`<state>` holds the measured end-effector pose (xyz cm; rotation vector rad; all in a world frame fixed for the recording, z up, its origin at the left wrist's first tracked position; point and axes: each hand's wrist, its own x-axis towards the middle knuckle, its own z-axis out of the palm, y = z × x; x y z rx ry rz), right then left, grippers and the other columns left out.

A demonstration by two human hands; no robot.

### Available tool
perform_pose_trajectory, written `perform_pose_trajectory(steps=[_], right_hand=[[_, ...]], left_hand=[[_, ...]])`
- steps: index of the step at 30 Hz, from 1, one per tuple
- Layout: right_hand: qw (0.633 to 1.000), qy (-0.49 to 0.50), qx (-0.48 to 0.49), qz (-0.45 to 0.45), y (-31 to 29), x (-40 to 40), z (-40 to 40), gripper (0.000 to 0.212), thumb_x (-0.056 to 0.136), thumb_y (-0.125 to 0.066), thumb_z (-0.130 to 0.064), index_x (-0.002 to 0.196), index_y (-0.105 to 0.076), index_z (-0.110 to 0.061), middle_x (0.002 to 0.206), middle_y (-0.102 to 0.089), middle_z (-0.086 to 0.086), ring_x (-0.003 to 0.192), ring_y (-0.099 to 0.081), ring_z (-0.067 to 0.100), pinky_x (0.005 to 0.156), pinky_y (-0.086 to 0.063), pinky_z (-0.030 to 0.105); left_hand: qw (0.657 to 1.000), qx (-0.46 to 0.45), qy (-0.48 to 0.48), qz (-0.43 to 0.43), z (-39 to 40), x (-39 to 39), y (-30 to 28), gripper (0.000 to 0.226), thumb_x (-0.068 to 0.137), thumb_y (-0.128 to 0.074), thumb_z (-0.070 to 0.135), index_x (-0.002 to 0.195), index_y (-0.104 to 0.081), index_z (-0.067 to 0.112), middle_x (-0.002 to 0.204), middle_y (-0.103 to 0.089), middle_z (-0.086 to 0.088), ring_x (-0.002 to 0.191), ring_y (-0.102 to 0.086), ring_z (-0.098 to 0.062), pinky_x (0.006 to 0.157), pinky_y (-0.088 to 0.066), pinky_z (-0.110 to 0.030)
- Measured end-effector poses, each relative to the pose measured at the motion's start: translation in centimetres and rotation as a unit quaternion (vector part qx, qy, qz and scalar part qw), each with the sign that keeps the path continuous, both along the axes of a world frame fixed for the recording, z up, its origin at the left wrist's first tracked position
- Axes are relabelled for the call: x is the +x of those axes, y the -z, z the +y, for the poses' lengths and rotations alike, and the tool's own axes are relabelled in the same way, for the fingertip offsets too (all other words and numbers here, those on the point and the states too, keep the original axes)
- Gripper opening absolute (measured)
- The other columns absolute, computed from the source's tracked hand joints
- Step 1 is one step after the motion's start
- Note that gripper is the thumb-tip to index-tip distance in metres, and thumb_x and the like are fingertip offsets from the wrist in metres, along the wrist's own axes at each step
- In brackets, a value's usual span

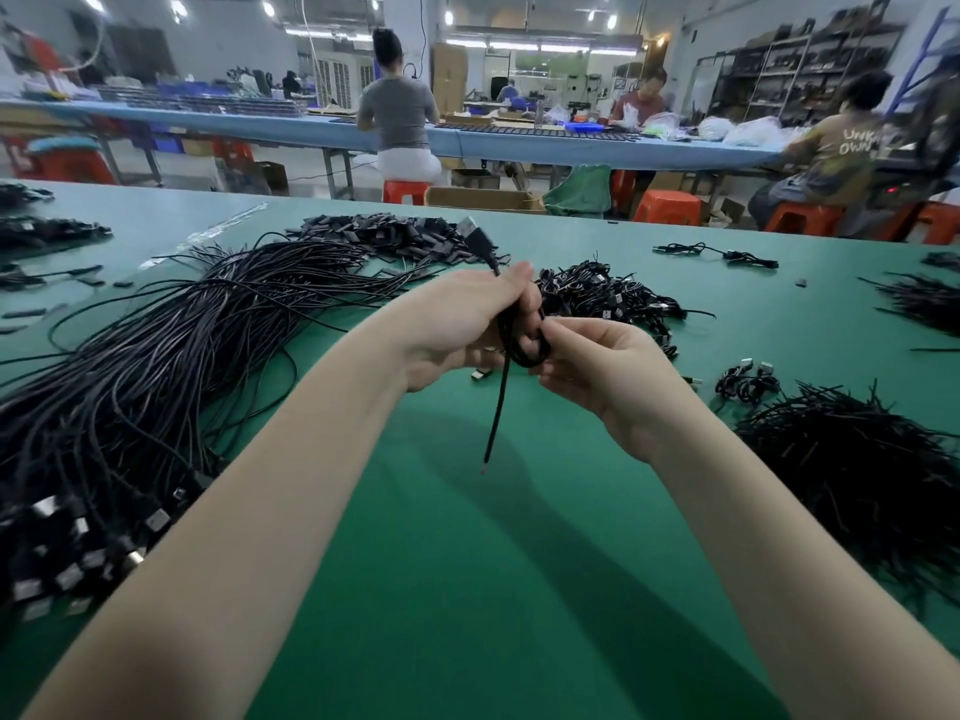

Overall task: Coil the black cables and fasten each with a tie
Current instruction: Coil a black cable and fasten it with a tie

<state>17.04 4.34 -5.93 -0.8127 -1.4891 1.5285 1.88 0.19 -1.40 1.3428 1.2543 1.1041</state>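
Workshop benches and shelving fill the background, where three seated people are seen at a long blue-topped bench with red stools under it. Nearer, a green desk is spread with black cables. A large loose bundle of uncoiled cables is laid across the left side of the desk, its USB plugs gathered at the near left edge. Behind it, a heap of small black flat pieces is seen; what they are cannot be told. A pile of coiled cables lies just beyond the hands, and a few more coiled ones lie to the right of them. A dense mass of thin black ties is heaped at the right.

Above the middle of the desk, one cable is held between both hands. The left hand is closed around the coiled loops, fingers curled over them, with the cable's USB plug sticking up past the thumb. The right hand is closed too, its fingertips pinching at the coil just beside the left hand's fingers; whether a tie is pinched there cannot be told. A free tail of the cable hangs down from the coil, its end clear of the desk surface as far as can be seen
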Motion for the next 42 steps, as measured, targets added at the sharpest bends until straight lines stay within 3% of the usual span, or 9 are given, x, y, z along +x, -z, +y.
perform_pose_trajectory(steps=[5, 8, 18, 22, 28, 30, 33, 38, 42], right_hand=[[0.996, 0.013, 0.064, -0.056, -0.5, -0.1, -0.1, 0.019, 0.098, -0.052, -0.022, 0.090, -0.068, -0.020, 0.070, -0.069, -0.009, 0.061, -0.063, 0.006, 0.072, -0.054, 0.026], [0.998, -0.038, 0.045, -0.038, -0.6, -0.3, -0.8, 0.028, 0.101, -0.043, -0.033, 0.099, -0.065, -0.015, 0.081, -0.068, -0.005, 0.070, -0.068, 0.011, 0.079, -0.056, 0.032], [0.953, 0.012, 0.236, -0.189, 0.1, -1.7, -1.6, 0.003, 0.099, -0.048, -0.029, 0.099, -0.048, -0.026, 0.076, -0.050, -0.002, 0.058, -0.048, 0.008, 0.058, -0.054, 0.036], [0.911, 0.072, 0.297, -0.278, 1.2, -1.7, -0.8, 0.032, 0.103, -0.034, -0.032, 0.126, -0.045, -0.014, 0.089, -0.058, 0.000, 0.071, -0.052, 0.017, 0.066, -0.046, 0.037], [0.869, 0.133, 0.222, -0.423, 3.7, -0.7, 1.3, 0.030, 0.104, -0.027, -0.033, 0.092, -0.043, -0.011, 0.091, -0.057, 0.011, 0.082, -0.053, 0.032, 0.067, -0.038, 0.036], [0.848, 0.093, 0.193, -0.484, 4.0, 0.1, 1.9, 0.030, 0.104, -0.027, -0.031, 0.091, -0.043, -0.010, 0.092, -0.055, 0.012, 0.082, -0.052, 0.030, 0.068, -0.037, 0.034], [0.835, 0.006, 0.211, -0.509, 4.1, 0.4, 2.1, 0.026, 0.104, -0.030, -0.028, 0.093, -0.043, -0.009, 0.093, -0.052, 0.012, 0.082, -0.048, 0.026, 0.069, -0.034, 0.031], [0.787, -0.080, 0.245, -0.561, 2.5, 0.9, 2.7, 0.025, 0.103, -0.031, -0.025, 0.096, -0.046, -0.007, 0.082, -0.049, 0.005, 0.077, -0.048, 0.026, 0.064, -0.034, 0.033], [0.755, -0.129, 0.306, -0.566, 1.6, 2.1, 2.6, 0.027, 0.104, -0.031, -0.028, 0.095, -0.048, -0.009, 0.081, -0.051, 0.002, 0.077, -0.051, 0.025, 0.069, -0.040, 0.037]], left_hand=[[0.993, 0.013, 0.014, -0.118, 0.4, 0.1, 0.2, 0.037, 0.102, -0.038, 0.034, 0.074, -0.052, 0.016, 0.105, -0.068, 0.000, 0.078, -0.062, -0.012, 0.076, -0.046, -0.030], [0.980, 0.024, 0.035, -0.195, 0.7, 0.8, 0.5, 0.038, 0.104, -0.034, 0.032, 0.075, -0.050, 0.014, 0.090, -0.066, -0.003, 0.067, -0.061, -0.010, 0.066, -0.050, -0.024], [0.993, 0.042, -0.005, -0.110, 1.2, 1.6, 1.6, 0.037, 0.103, -0.036, 0.038, 0.074, -0.051, 0.019, 0.071, -0.051, 0.006, 0.069, -0.048, -0.010, 0.071, -0.039, -0.025], [0.993, 0.037, -0.058, -0.095, 1.8, 2.4, 2.6, 0.038, 0.103, -0.037, 0.039, 0.074, -0.055, 0.021, 0.070, -0.054, 0.008, 0.055, -0.048, -0.002, 0.061, -0.040, -0.019], [0.987, 0.024, -0.153, 0.050, 2.3, 0.4, 3.9, 0.027, 0.094, -0.057, 0.041, 0.092, -0.073, 0.019, 0.104, -0.071, -0.005, 0.088, -0.065, -0.013, 0.085, -0.056, -0.035], [0.892, 0.201, -0.249, 0.318, 2.9, -0.8, 4.6, 0.028, 0.092, -0.061, 0.035, 0.113, -0.066, 0.017, 0.120, -0.066, -0.005, 0.103, -0.062, -0.017, 0.093, -0.051, -0.037], [0.684, 0.291, -0.100, 0.662, 3.7, -0.7, 6.6, 0.057, 0.093, -0.059, 0.031, 0.145, -0.035, 0.026, 0.146, -0.044, 0.005, 0.134, -0.041, -0.017, 0.104, -0.035, -0.038], [0.590, 0.291, -0.067, 0.750, 2.9, 0.2, 9.6, 0.031, 0.093, -0.052, 0.042, 0.105, -0.058, 0.014, 0.094, -0.065, 0.000, 0.081, -0.067, -0.021, 0.070, -0.043, -0.031], [0.546, 0.367, -0.120, 0.743, 2.0, 1.2, 10.4, 0.020, 0.083, -0.062, 0.031, 0.068, -0.060, 0.018, 0.056, -0.056, 0.004, 0.042, -0.055, -0.013, 0.044, -0.036, -0.025]])
